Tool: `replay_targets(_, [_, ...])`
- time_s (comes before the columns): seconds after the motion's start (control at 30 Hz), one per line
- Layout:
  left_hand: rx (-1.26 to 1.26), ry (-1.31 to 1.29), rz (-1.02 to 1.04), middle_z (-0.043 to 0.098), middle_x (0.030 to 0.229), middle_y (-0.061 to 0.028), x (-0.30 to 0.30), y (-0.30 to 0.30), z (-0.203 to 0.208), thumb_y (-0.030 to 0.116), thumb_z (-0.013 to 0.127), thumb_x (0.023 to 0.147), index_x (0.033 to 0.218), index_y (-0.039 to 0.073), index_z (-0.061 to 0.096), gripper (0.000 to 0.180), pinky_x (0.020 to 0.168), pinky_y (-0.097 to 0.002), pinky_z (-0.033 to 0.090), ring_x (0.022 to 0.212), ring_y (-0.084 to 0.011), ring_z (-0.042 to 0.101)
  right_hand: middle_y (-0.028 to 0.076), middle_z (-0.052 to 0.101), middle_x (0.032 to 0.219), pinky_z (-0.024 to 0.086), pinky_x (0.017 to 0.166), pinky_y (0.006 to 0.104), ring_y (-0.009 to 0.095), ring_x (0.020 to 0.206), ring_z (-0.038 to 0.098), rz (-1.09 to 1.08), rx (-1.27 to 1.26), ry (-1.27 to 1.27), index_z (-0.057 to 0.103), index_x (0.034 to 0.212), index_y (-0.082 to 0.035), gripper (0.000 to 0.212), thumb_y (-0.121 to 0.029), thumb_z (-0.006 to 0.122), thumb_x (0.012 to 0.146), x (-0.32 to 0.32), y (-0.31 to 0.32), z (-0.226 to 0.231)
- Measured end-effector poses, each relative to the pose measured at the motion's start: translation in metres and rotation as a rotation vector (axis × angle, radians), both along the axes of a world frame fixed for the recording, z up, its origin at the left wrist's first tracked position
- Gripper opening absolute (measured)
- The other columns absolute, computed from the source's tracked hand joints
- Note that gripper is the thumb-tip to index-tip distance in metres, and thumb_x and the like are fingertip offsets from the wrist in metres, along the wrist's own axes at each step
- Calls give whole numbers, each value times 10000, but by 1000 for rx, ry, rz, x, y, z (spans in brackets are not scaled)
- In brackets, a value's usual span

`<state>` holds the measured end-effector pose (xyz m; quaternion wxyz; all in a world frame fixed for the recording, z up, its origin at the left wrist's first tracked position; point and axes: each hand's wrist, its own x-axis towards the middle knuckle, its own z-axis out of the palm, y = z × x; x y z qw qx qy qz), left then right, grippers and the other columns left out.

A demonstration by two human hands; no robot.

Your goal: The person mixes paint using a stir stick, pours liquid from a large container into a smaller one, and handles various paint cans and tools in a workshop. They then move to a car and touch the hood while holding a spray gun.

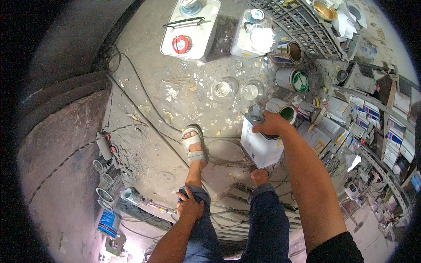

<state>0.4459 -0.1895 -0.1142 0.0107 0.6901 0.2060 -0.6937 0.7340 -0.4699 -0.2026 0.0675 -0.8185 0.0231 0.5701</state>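
The right hand (269, 124) is clenched at the top of a white tin (258, 147), right of centre in the frame; the part it grips is hidden under the fingers. The tin tilts, and whether its base touches the floor cannot be told. The left hand (190, 204) lies on the left knee at lower centre, fingers loosely spread. A sandal (193, 147) shows on the left foot.

The floor (151, 98) is grey and worn, with pale splashes and scraps thickest at upper centre. Two clear containers (221, 89) stand there. A cable (142, 115) crosses from the left toward the feet. Just right of the tin are open paint pots, one smeared green (299, 81). Large white cans (193, 33) stand at the top, and a dark crate (302, 24) at upper right. A stained wall (61, 149) fills the left side; crowded shelves (388, 114) line the right.

The tin's side bears faint marks too small to read. A red cap (180, 44) on the upper-left can carries pale print, also unclear. Boxes (370, 114) at right have blue, white and red labels. At lower left, a blue can (108, 222) bears white lettering.
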Motion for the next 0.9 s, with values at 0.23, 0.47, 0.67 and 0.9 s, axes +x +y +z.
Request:
replay_targets(0.23, [21,22,19,86,1488,-307,-1,-1,-2,516,570,835,1487,108,26,942,883,-491,469,1149,-480,476,254,579,1191,477,920,401,368,1079,588,-16,10,1,475,1282,30,876,-481,729,617,-2,-3,-3])
replay_targets(0.47, [21,41,5,81,1489,-308,3,-2,0,516,577,831,1489,109,12,958,872,-482,481,1138,-475,485,254,585,1180,478,917,409,371,1076,588,-30,-2,-19,472,1275,25,872,-487,726,616,-3,-1,0])
replay_targets(0.67, [21,27,-10,99,1477,-319,4,-2,1,510,582,825,1487,94,19,963,850,-476,495,1120,-476,497,260,604,1130,475,896,385,375,1031,604,-77,-16,-78,453,1283,47,900,-488,714,609,-8,4,8])
replay_targets(0.9, [21,2,2,108,1470,-317,-2,-1,-2,515,574,828,1487,93,37,950,795,-507,507,1092,-479,507,254,603,1138,477,896,413,386,1041,600,-159,-37,-195,466,1278,4,867,-496,717,616,-21,16,20])
